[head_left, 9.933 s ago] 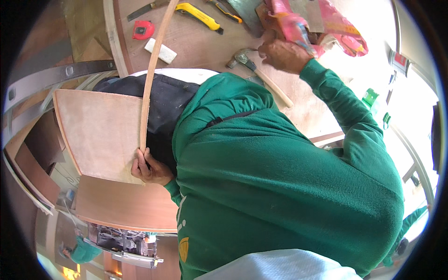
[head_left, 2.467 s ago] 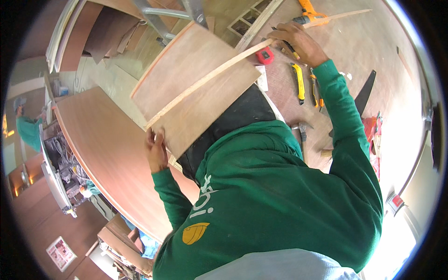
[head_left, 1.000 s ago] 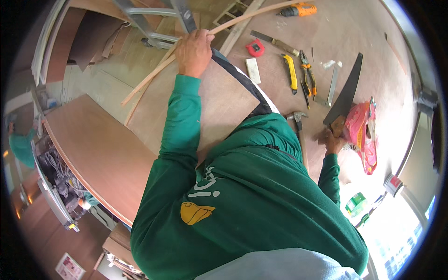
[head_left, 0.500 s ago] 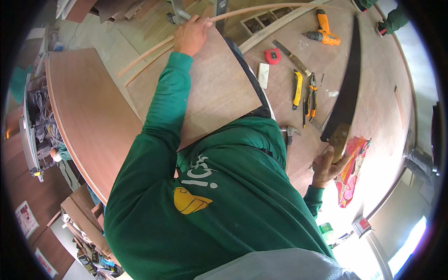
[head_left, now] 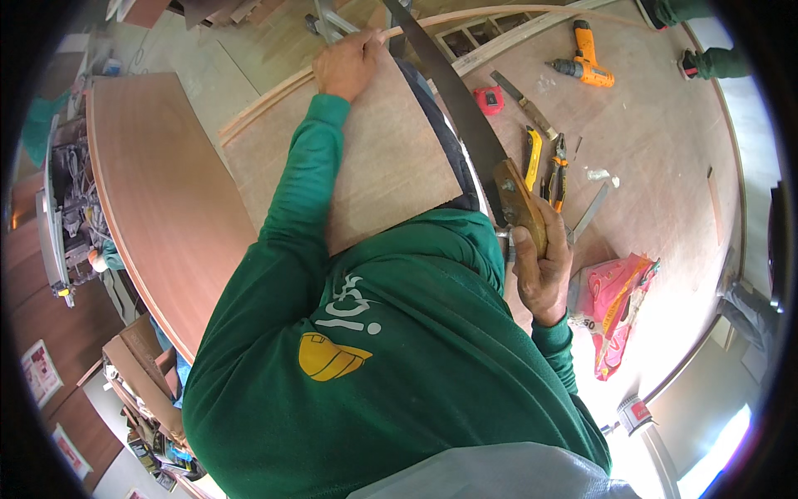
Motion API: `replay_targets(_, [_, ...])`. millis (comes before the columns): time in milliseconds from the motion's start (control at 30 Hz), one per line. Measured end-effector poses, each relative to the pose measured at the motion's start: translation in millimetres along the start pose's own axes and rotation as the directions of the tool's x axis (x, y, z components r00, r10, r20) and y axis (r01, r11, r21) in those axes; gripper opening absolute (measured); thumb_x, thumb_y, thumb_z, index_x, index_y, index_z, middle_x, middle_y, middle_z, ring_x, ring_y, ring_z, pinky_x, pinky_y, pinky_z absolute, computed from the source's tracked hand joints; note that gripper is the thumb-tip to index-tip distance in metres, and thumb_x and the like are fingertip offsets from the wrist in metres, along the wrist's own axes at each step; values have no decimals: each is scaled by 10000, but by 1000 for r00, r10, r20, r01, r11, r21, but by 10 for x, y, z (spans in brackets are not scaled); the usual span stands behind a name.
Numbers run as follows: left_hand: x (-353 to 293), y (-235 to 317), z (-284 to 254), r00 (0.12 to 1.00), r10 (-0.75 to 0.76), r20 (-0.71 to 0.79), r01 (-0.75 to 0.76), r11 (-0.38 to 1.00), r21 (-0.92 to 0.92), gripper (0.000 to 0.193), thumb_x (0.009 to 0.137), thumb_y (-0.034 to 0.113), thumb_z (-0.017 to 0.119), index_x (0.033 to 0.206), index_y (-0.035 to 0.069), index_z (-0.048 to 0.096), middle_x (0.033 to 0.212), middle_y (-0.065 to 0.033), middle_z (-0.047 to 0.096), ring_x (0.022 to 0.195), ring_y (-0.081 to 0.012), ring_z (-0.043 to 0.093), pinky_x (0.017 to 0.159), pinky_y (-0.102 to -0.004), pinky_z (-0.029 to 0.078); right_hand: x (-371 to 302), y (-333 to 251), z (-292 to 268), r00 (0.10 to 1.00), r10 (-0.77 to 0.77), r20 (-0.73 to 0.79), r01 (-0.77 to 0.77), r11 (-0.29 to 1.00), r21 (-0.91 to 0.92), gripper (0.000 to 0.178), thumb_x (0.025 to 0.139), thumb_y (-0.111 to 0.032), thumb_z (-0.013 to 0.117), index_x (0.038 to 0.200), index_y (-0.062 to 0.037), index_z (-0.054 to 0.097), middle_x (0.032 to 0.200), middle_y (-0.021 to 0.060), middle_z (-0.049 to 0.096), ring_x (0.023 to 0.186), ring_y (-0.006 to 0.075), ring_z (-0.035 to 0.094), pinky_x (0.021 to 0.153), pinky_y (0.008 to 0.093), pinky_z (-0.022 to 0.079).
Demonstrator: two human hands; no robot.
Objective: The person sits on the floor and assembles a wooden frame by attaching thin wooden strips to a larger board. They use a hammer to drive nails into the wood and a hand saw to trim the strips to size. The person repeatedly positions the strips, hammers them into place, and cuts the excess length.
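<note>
My left hand (head_left: 346,66) is closed at the far edge of a plywood board (head_left: 391,141), its fingers round a long thin wooden strip (head_left: 499,10). That strip bends away to the right and also runs along the board's edge to the left. In my right hand (head_left: 545,268) is the wooden handle of a handsaw (head_left: 453,87). The dark blade slants up and left past the board's right side, with its far end near the strip. Whether the blade touches the strip, I cannot tell. The board lies under my left forearm, over a dark trouser leg.
On the right-hand wooden surface lie an orange drill (head_left: 588,60), a red tape measure (head_left: 490,101), a chisel-like tool (head_left: 532,112), a yellow utility knife (head_left: 532,154), pliers (head_left: 559,170) and a crumpled red bag (head_left: 619,299). A curved panel (head_left: 158,183) stands left. Another person's green sleeve (head_left: 723,63) shows far right.
The handsaw has swung left in my right hand, from the right-hand surface to beside the board. My left hand stays at the strip.
</note>
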State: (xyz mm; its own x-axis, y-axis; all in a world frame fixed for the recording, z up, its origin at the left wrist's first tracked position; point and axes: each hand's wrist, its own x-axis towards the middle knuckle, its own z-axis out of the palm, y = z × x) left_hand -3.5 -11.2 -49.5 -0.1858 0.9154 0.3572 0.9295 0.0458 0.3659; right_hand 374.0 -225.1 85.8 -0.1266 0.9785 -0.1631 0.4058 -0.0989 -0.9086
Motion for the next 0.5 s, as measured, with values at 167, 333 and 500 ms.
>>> replay_targets(167, [143, 100, 4, 971, -180, 155, 181, 984, 11, 495, 993, 652, 539, 1144, 272, 818, 986, -143, 786, 921, -395, 733, 773, -487, 563, 103, -25, 98, 999, -22, 39, 25, 997, -71, 417, 1033, -112, 644, 1432, -24, 561, 1104, 228, 751, 980, 263, 750, 885, 372, 565])
replay_targets(333, [241, -97, 162, 958, -204, 199, 217, 975, -42, 563, 952, 724, 537, 1140, 277, 822, 1006, -153, 785, 970, -402, 727, 816, -475, 566, 135, -70, 129, 996, -69, 55, 73, 993, -92, 421, 1032, -120, 652, 1433, -24, 561, 1132, 250, 746, 1028, 320, 761, 902, 400, 572])
replay_targets(500, [227, 327, -168, 925, -212, 314, 282, 939, -197, 429, 1025, 489, 557, 1147, 143, 779, 1127, -199, 754, 1037, -411, 718, 865, -501, 549, -33, -101, 169, 999, -32, 26, 36, 988, -153, 432, 1026, -121, 662, 1434, -24, 561, 1170, 264, 735, 1060, 367, 755, 915, 415, 569])
